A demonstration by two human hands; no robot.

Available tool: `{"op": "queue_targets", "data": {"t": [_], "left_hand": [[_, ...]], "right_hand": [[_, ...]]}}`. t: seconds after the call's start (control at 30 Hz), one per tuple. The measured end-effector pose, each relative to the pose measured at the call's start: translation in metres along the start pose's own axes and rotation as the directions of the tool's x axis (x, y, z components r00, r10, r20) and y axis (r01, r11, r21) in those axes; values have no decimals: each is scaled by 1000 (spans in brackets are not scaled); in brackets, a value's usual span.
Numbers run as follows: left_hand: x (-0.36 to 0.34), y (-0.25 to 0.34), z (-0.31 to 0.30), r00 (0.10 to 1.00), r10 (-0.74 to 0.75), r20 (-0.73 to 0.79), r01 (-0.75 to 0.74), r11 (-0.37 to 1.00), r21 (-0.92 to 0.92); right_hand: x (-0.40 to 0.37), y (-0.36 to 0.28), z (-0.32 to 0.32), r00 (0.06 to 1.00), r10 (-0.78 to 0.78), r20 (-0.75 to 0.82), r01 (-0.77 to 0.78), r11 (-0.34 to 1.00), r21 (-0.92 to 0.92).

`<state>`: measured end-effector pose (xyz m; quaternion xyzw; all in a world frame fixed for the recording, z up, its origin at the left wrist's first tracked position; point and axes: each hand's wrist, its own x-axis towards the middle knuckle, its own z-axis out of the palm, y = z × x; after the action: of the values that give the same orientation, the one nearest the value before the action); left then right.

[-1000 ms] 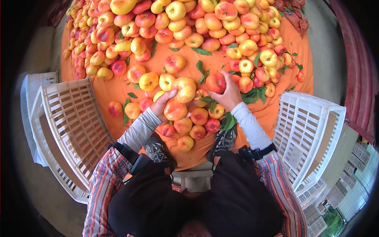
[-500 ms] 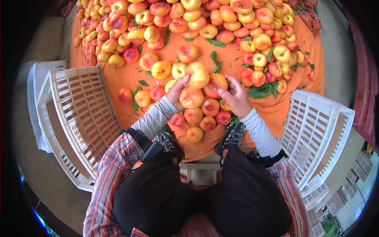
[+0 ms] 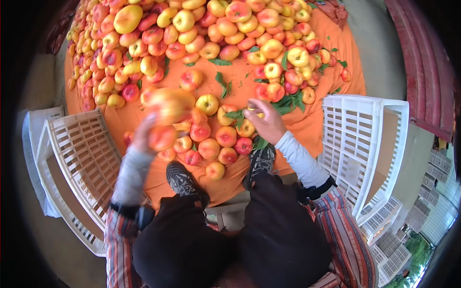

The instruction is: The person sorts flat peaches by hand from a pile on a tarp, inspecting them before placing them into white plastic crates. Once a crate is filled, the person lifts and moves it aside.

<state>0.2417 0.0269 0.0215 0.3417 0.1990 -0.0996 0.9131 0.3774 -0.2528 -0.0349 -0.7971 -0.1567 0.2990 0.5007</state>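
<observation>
My left hand (image 3: 144, 133), blurred by motion, is raised at the left of the orange cloth (image 3: 297, 129). It is closed on a large yellow-red peach (image 3: 169, 106); another red-orange peach (image 3: 162, 138) shows against its fingers, blurred too. My right hand (image 3: 265, 121) is over the small group of flat peaches near my feet. Its thumb and fingers are apart, beside a green leaf (image 3: 234, 114) and a peach (image 3: 245, 127); no peach is in its grasp.
A large heap of peaches (image 3: 184, 20) covers the far part of the cloth. White plastic crates stand at the left (image 3: 86, 158) and right (image 3: 353, 144). My shoes (image 3: 181, 180) rest at the cloth's near edge. More crates (image 3: 391, 249) are at the lower right.
My left hand has moved left with the large peach, away from my right hand. My right hand has let go of the red-orange peach. The view has shifted.
</observation>
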Motion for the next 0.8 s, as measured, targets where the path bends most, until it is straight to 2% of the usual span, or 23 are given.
{"op": "queue_targets", "data": {"t": [0.03,0.07,0.1,0.13,0.2,0.23,0.3,0.37,0.4,0.47,0.53,0.57,0.6,0.63,0.67,0.7,0.73,0.77,0.8], "left_hand": [[-27,18,-26,970,161,-183,-133,978,160],[-53,48,-32,928,284,-243,-191,919,346],[-82,78,-33,898,404,-174,-230,769,597],[-112,101,-37,855,472,-215,-290,778,557],[-173,145,-45,747,598,-293,-419,764,491],[-205,161,-54,707,612,-355,-436,772,462],[-249,168,-51,461,767,-447,-339,617,710],[-308,172,-111,364,683,-633,-204,721,662],[-332,170,-146,344,634,-693,-179,769,614],[-360,146,-206,362,508,-782,-103,855,508],[-368,109,-235,364,358,-860,13,921,389],[-371,91,-244,357,290,-888,70,940,335],[-374,77,-253,347,231,-909,126,949,289],[-376,68,-264,334,194,-922,178,948,264],[-383,63,-277,324,178,-929,233,937,260],[-395,65,-298,312,216,-925,296,903,311],[-417,75,-333,309,330,-892,367,824,432],[-436,94,-364,322,570,-756,460,604,651],[-456,120,-396,325,796,-511,540,287,791]], "right_hand": [[2,12,-11,997,2,-81,-10,994,-107],[3,25,-23,986,-30,-165,-17,960,-279],[4,39,-35,968,-71,-241,-43,897,-440],[7,50,-40,944,-121,-306,-86,807,-584],[19,61,-39,931,-166,-325,-76,783,-617],[25,63,-38,924,-189,-331,-69,771,-633],[36,62,-24,930,-129,-343,-110,795,-597],[43,54,-14,949,-25,-315,-160,821,-548],[41,60,-8,951,-175,-256,-47,734,-677],[25,61,-7,941,-192,-277,15,846,-533],[19,78,-13,926,-210,-314,86,926,-369],[13,94,-23,961,70,-267,-57,997,56],[4,95,-32,945,308,-110,-228,860,456],[-4,94,-38,882,454,125,-386,545,745],[-10,91,-40,866,485,121,-383,487,785],[-9,89,-44,856,508,92,-379,498,780],[-9,87,-47,846,529,65,-376,506,776],[-8,85,-48,835,549,38,-372,511,775],[-2,87,-49,848,530,-2,-361,580,730]]}}
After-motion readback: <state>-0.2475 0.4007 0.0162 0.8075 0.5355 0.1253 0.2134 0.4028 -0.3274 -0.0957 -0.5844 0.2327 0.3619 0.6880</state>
